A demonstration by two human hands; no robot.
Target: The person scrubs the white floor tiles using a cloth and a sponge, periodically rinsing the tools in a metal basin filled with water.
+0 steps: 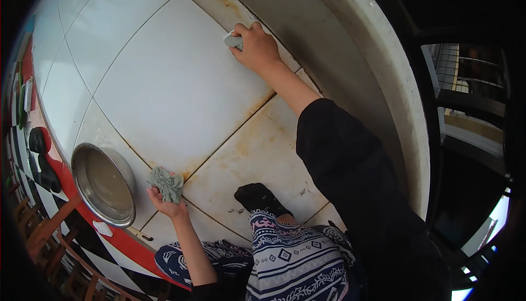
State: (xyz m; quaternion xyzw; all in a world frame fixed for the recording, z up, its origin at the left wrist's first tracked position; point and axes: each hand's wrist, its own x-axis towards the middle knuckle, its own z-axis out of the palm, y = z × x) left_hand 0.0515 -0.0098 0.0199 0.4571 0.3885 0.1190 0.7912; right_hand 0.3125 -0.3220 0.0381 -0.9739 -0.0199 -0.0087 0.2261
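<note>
My right hand [256,46] is closed round a small, rounded grey-and-white scrubbing block [234,40]. It presses down near the far edge of the white floor tiles [164,65], close to the base of the low wall. Palm upward, my left hand [169,205] holds a crumpled grey-green cloth [166,183] over the tiles. Left of that hand stands a round metal basin [130,183] with cloudy brownish water [107,183] in it. Rusty brown stains [249,109] run along the tile joints and the wall-side tiles.
A low pale wall [350,54] curves along the right. My foot in a black sock [260,198] rests on the tiles. Beyond a red border [123,243] at the left lie a black-and-white checkered floor [107,268], black footwear [48,174] and a wooden railing [52,229].
</note>
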